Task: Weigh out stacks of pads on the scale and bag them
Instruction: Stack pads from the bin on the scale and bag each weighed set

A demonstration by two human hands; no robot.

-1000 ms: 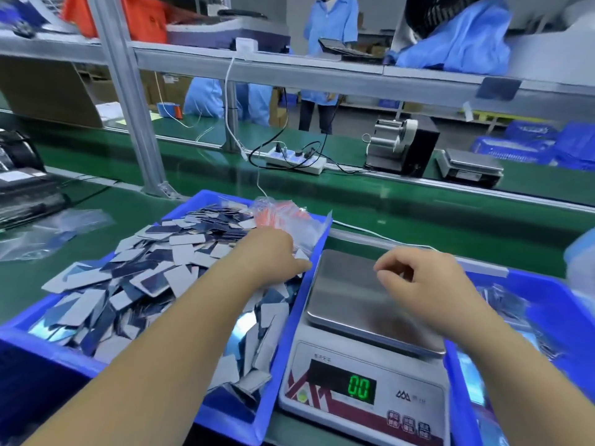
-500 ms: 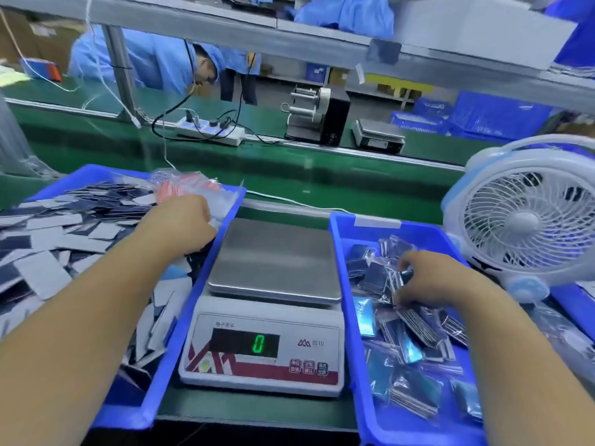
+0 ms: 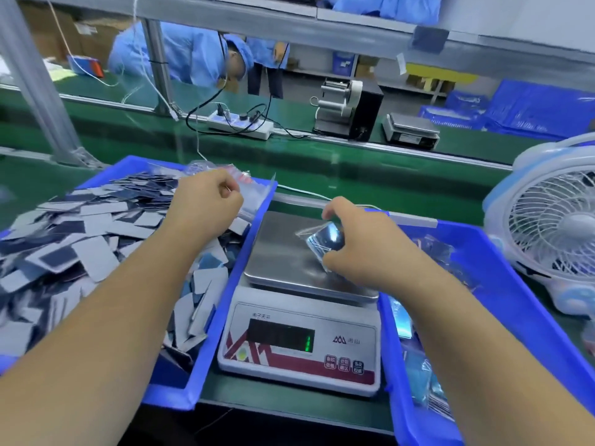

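Note:
A white digital scale with a steel pan stands between two blue bins. My right hand holds a small clear bag of pads low over the pan's right side. My left hand is closed at the far right corner of the left bin, pinching the stack of empty clear bags there. Loose grey and dark pads fill that bin. The right bin holds several filled bags.
A white and blue desk fan stands right of the right bin. Behind runs a green conveyor with a power strip, a label dispenser and a second scale. A metal post rises at left. People in blue work beyond.
My right hand left the right bin with a filled bag and came over the scale pan. My left hand stayed at the empty bags. The display changed from 0.

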